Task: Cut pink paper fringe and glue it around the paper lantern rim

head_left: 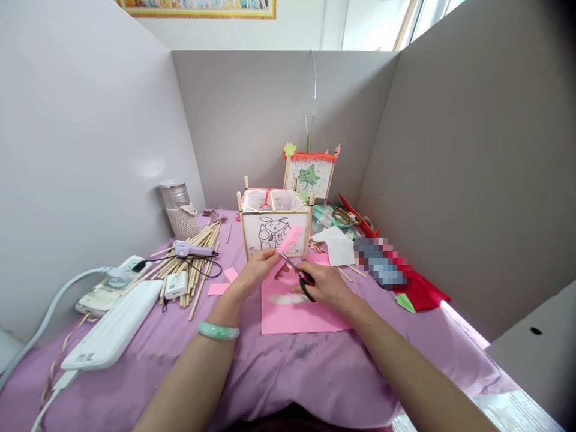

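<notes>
No text is legible; the small print on the white adapter (176,285) seems too blurred to read

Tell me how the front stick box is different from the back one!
The front box shows a black-outlined animal; the back box shows a green leaf. The back box has red fringe along its top; the front box's near top edge has none. Both have white panels and wooden-stick frames.
</notes>
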`<control>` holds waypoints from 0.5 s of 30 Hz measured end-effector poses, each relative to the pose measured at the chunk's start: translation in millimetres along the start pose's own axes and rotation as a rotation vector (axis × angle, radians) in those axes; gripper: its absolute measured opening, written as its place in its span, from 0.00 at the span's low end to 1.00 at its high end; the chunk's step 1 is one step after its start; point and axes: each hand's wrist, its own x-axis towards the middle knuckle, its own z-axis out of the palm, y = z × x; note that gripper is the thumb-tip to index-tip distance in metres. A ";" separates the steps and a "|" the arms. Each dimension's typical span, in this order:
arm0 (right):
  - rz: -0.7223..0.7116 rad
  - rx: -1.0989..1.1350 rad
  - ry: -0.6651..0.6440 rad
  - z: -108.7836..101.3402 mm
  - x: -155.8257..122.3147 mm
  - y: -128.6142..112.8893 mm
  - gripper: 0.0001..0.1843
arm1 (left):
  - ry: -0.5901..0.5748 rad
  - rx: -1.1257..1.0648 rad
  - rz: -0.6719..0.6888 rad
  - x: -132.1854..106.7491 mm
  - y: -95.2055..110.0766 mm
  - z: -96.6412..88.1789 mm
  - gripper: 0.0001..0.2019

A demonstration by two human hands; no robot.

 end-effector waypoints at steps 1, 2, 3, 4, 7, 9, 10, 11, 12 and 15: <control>-0.002 0.001 0.002 0.2 0.1 0.3 0.19 | -0.005 -0.005 0.000 0.1 -0.3 0.0 0.12; -0.004 -0.001 0.003 0.3 0.2 0.6 0.19 | -0.007 -0.009 0.000 0.1 -0.6 -0.1 0.13; -0.005 -0.003 0.002 0.5 0.2 0.9 0.19 | -0.009 -0.012 -0.001 0.0 -0.8 -0.3 0.13; -0.006 -0.007 0.000 0.7 0.3 1.2 0.19 | -0.009 -0.013 -0.003 -0.1 -1.0 -0.4 0.13; -0.008 -0.020 -0.003 1.4 0.5 2.0 0.19 | -0.015 -0.023 -0.009 -0.7 -0.8 -0.6 0.13; -0.006 -0.029 0.001 1.8 0.9 2.4 0.18 | -0.023 -0.037 -0.007 -1.2 -0.1 -0.4 0.13; -0.004 -0.030 0.001 1.9 1.2 2.5 0.18 | -0.025 -0.042 -0.005 -1.5 0.4 -0.2 0.13; 0.000 -0.031 -0.001 2.0 1.4 2.6 0.17 | -0.027 -0.043 -0.004 -1.7 0.9 0.0 0.13; 0.007 -0.033 -0.004 2.1 1.7 2.5 0.17 | -0.028 -0.041 -0.002 -1.9 1.4 0.1 0.13; 0.019 -0.048 -0.010 1.8 2.1 2.4 0.16 | -0.031 -0.028 0.001 -2.2 2.6 0.0 0.13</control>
